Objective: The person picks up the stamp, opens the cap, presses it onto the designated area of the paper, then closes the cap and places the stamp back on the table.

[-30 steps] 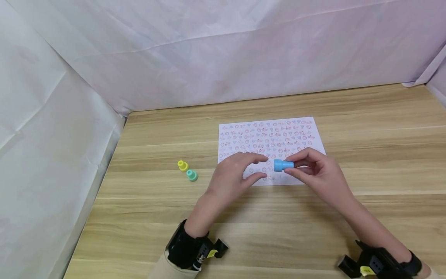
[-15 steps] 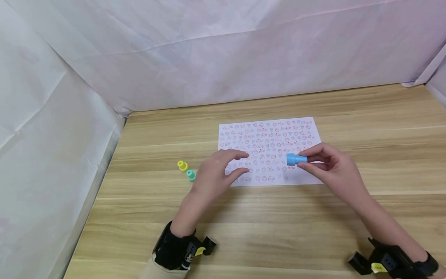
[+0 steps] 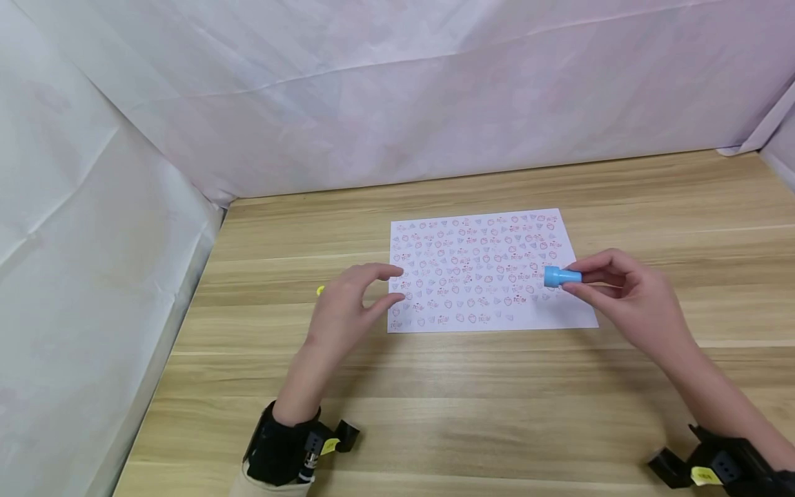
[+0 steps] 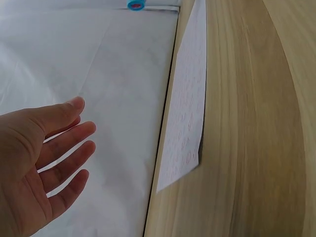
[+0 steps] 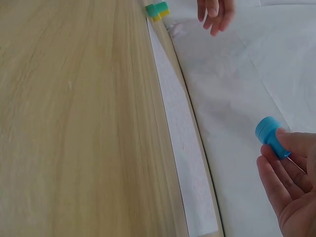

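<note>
My right hand (image 3: 633, 297) pinches a light blue self-inking toy stamp (image 3: 562, 277) by its narrow end, between thumb and fingers. The stamp is held sideways above the right part of a white sheet of paper (image 3: 584, 317), its wide end pointing left. In the left wrist view that wide end of the stamp (image 4: 136, 5) shows a reddish mark. The sheet bears rows of small red and bluish prints. My left hand (image 3: 344, 310), holding nothing, hovers by the sheet's left edge with thumb and fingers apart.
A yellow stamp (image 3: 320, 290) is mostly hidden behind my left hand in the head view. The right wrist view shows a green stamp (image 5: 158, 8) beside it on the wooden table (image 3: 484, 400). White cloth (image 3: 397, 96) hangs at the back and left.
My right hand has moved right with the blue stamp. My left hand has drawn away leftward, uncovering the sheet's left part and covering the green stamp and most of the yellow one.
</note>
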Available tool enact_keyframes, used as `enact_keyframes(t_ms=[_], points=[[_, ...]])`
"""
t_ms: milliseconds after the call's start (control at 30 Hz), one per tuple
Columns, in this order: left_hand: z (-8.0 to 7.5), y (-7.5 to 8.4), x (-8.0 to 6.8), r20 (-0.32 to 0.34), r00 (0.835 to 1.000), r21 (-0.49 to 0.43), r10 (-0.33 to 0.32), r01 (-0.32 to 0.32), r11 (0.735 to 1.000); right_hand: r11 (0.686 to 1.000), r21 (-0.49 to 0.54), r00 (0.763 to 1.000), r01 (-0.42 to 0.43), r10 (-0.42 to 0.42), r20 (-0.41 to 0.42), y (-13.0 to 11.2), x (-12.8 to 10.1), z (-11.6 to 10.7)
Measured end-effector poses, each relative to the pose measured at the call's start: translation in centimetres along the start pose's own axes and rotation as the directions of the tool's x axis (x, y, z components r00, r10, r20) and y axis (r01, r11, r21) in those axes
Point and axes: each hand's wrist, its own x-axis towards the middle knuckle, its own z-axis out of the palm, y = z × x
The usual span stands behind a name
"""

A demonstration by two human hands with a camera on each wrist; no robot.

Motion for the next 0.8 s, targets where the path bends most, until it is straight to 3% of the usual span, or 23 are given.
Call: enact_keyframes(t_ms=[367, 800], points=[[-1.3, -2.2, -1.2, -0.024, 0.996, 0.048, -0.091, 0.092, 0.995, 0.997, -0.067, 0.999, -0.033, 0.03, -0.044, 1.1, -0.1, -2.0], [-1.7, -4.1, -2.7, -0.031, 0.986, 0.071, -0.162, 0.164, 0.984, 0.995, -0.084, 0.996, -0.054, 0.047, -0.081, 2.3, 0.0, -3.3]])
